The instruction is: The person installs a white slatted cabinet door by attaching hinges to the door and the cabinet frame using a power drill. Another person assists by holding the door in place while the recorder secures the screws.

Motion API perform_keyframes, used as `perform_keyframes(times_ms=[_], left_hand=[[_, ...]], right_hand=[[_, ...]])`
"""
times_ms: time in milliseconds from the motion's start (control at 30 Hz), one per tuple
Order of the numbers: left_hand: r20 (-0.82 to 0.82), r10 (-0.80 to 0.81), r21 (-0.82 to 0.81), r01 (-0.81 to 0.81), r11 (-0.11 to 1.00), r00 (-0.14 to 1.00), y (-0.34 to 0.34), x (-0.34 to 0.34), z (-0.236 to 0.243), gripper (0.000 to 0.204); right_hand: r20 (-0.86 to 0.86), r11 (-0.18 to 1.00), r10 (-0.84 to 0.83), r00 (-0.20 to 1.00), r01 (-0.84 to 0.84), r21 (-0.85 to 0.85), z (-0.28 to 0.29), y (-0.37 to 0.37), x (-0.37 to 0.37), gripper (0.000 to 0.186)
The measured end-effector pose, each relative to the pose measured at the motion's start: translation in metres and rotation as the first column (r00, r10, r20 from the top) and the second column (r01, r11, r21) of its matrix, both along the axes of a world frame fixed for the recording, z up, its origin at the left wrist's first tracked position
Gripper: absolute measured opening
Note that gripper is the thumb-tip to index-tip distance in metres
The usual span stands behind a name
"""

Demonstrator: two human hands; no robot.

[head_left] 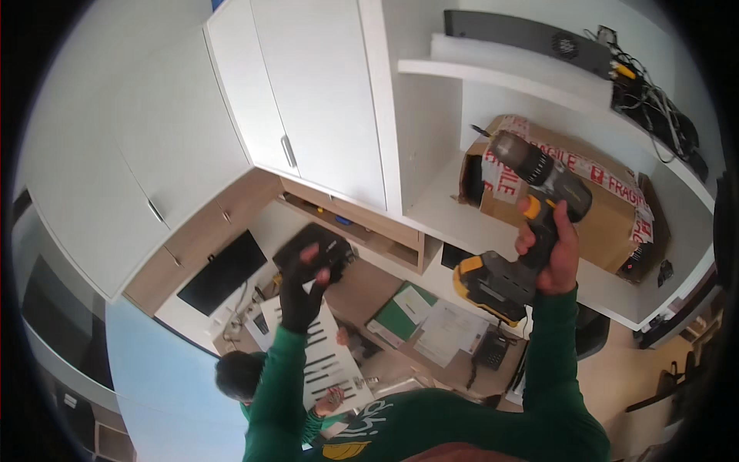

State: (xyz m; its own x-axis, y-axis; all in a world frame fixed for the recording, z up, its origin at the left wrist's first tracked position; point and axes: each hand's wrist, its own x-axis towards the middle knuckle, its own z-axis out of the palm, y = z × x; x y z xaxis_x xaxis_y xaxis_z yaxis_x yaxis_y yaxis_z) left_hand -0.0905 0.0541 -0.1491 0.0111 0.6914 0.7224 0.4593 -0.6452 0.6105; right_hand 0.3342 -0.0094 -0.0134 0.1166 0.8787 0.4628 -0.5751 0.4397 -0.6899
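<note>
My right hand (564, 254), bare, is wrapped round the grip of a yellow and black cordless drill (543, 185). The drill is raised in front of the open shelf unit, its battery low and a dark bit (481, 131) pointing up and left. On the left, my left hand (302, 296) is raised in a dark glove with bare fingertips. Thumb and fingers look apart, and nothing shows between them. Behind that hand is a black bag or case (331, 250) on the desk below.
A taped cardboard box (593, 208) fills the lower shelf; a grey device (531, 42) and tangled cables (654, 108) lie above. White cabinets (323, 100) stand left. Below, a co-worker (240, 376) holds a white slotted panel (327, 358) by a desk with papers (450, 331) and a telephone (493, 350).
</note>
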Motion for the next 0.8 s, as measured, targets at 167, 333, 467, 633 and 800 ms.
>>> perform_keyframes(times_ms=[167, 333, 467, 633, 800], left_hand=[[-0.221, -0.149, 0.554, 0.25, 0.794, 0.964, 0.004, 0.1, 0.234, 0.041], [-0.257, -0.058, 0.625, 0.212, 0.752, 0.965, 0.04, 0.136, 0.335, 0.045], [-0.287, 0.102, 0.681, 0.128, 0.721, 0.952, 0.065, 0.135, 0.368, 0.043], [-0.366, 0.286, 0.713, 0.069, 0.698, 0.886, 0.058, 0.155, 0.401, 0.064], [-0.21, 0.547, 0.948, 0.031, 0.317, 0.81, 0.08, 0.163, 0.443, 0.068]], right_hand=[[0.021, 0.993, 0.035, 0.999, -0.037, 0.111, 0.074, -0.027, -0.035, 0.038], [0.114, 0.976, -0.046, 0.992, 0.021, 0.217, 0.133, -0.037, -0.047, 0.034], [0.123, 0.962, -0.082, 0.989, 0.046, 0.271, 0.151, -0.028, -0.044, 0.033], [0.135, 0.947, -0.064, 0.989, 0.018, 0.321, 0.161, -0.028, -0.024, 0.03], [0.203, 0.921, -0.016, 0.979, -0.064, 0.385, 0.197, -0.006, -0.02, 0.046]])
